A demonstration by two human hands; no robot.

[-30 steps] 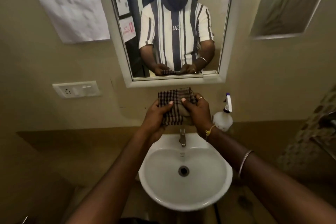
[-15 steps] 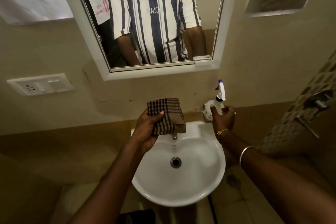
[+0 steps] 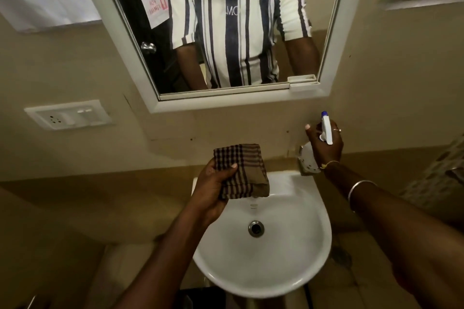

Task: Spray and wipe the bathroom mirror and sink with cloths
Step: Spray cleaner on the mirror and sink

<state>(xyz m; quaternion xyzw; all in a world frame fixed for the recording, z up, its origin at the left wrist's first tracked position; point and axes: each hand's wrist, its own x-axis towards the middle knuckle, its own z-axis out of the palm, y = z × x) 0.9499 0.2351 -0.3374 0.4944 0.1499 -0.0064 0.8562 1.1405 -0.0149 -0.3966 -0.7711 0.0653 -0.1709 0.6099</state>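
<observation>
right hand point(image 3: 324, 144) has left the cloth point(image 3: 241, 170) and is now wrapped round the spray bottle point(image 3: 326, 130) at right of centre, lifting it, so spraying looks next. bottle stands upright, long axis vertical, its blue-tipped nozzle at the top; left hand point(image 3: 213, 188) pinches the folded cloth above the sink point(image 3: 288, 271), below the mirror point(image 3: 238, 32)
</observation>
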